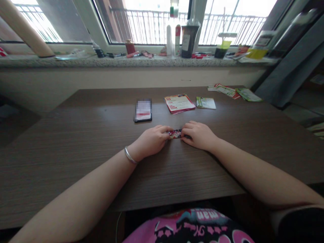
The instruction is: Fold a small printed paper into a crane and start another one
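Observation:
A narrow strip of printed paper [174, 134], patterned in red, white and black, lies low over the middle of the table. My left hand [155, 139], with a silver bangle at the wrist, is closed on the strip's left end. At its right end, my right hand [197, 135] has its fingers curled over the paper. Both ends are hidden under my fingers, so I cannot tell how the strip is folded. Just beyond my hands lie a stack of printed red-edged sheets [179, 103] and a smaller pile of green and white cards [206, 103].
A phone [143, 110] with a blurred screen lies left of the sheets. More printed leaflets [227, 91] spread along the far right edge of the brown table [83, 135]. On the windowsill [101, 63] stand bottles, a dark cup [189, 40] and several small items.

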Motion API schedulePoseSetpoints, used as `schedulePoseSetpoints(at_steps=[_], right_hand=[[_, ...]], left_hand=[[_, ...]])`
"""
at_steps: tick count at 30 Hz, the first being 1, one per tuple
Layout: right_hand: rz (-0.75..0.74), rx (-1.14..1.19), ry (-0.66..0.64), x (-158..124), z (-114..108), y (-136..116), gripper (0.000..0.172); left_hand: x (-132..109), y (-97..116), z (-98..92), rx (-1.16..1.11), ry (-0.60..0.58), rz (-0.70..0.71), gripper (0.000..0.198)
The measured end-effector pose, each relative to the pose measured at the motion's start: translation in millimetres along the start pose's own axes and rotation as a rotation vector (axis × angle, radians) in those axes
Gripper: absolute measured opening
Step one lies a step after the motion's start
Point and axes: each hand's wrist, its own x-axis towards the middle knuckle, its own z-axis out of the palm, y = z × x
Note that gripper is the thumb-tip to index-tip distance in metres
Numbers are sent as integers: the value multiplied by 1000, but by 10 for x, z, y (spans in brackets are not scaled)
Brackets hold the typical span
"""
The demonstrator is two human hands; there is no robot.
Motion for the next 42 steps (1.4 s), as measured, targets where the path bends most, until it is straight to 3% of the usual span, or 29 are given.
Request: schedulePoseSetpoints(at_steps=[4, 9, 16, 21, 33, 42], right_hand=[[-5, 7, 6, 5, 31, -7, 22], [-51, -7, 1, 1, 21, -21, 25], [-159, -85, 30, 15, -8, -52, 27], [-118, -69, 18, 15, -11, -76, 26], [-137, -54, -4, 9, -15, -120, 26], [-53, 4, 7, 9, -8, -167, 24]], left_hand=[[17, 41, 7, 6, 14, 27, 29], [28, 53, -19, -40, -54, 42, 25], [46, 103, -18, -152, -61, -81, 19], [41, 158, 31, -193, -21, -183, 17], [35, 141, 50, -232, -27, -160, 15], [56, 158, 47, -237, 13, -172, 10]])
